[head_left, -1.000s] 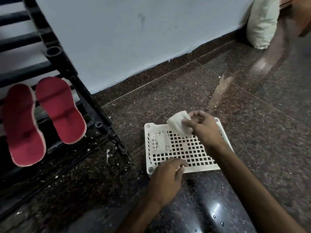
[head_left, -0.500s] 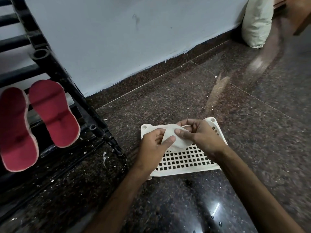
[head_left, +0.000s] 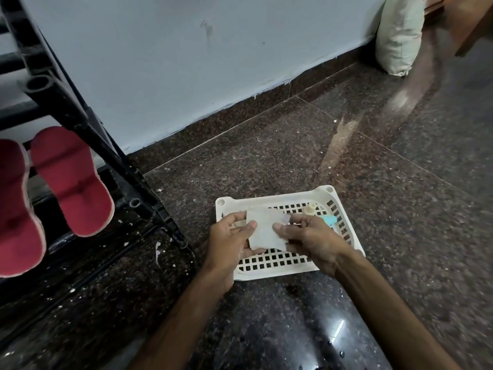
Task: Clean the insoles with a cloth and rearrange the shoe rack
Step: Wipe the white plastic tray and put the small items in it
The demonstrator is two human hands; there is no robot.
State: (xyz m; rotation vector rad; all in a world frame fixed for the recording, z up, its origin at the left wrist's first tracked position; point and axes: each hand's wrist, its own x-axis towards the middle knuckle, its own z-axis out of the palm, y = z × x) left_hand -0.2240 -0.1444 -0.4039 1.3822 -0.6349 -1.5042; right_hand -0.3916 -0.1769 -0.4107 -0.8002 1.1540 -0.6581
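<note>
Cloth (head_left: pixel 266 231) stretched between both hands, left hand (head_left: pixel 230 243) and right hand (head_left: pixel 310 240) pinching its sides.

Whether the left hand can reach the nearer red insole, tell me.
Likely yes, once freed: left hand holds the cloth with the right hand; the red insole sits exposed past the rack post.

wall (head_left: pixel 186 62): pale blue | floor (head_left: pixel 400 209): dark polished granite | cream pillow (head_left: pixel 397 36): leaning on wall
</note>
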